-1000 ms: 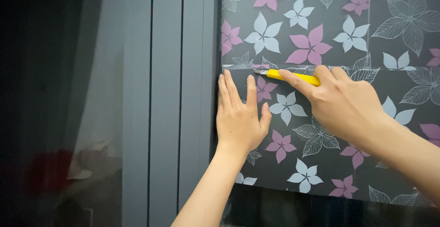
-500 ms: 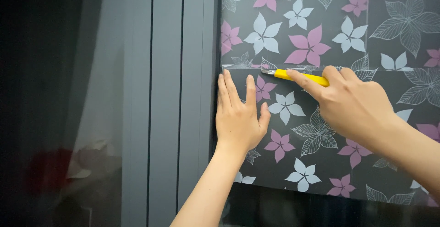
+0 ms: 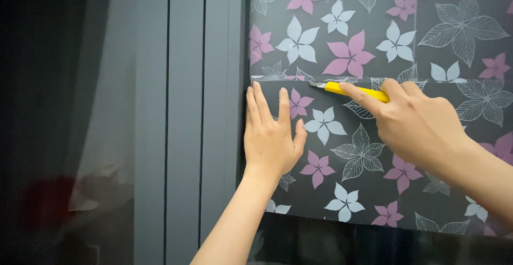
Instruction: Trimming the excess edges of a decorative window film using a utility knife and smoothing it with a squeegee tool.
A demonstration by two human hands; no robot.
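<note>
A dark film printed with pink, white and outlined flowers (image 3: 374, 40) covers a window pane. My left hand (image 3: 272, 134) lies flat on the film's lower sheet, fingers up, close to its left edge. My right hand (image 3: 417, 123) grips a yellow utility knife (image 3: 355, 90) with the forefinger along its back. The blade tip touches the horizontal seam where the lower sheet's top edge (image 3: 288, 81) meets the upper sheet, just right of my left hand's fingertips.
A grey window frame (image 3: 184, 120) with vertical rails runs down left of the film. Further left is dark glass with dim reflections (image 3: 80, 190). Below the film's bottom edge the pane is bare and dark (image 3: 374, 243).
The knife and my right hand have slid to the right along the seam. My left hand has stayed pressed in the same place.
</note>
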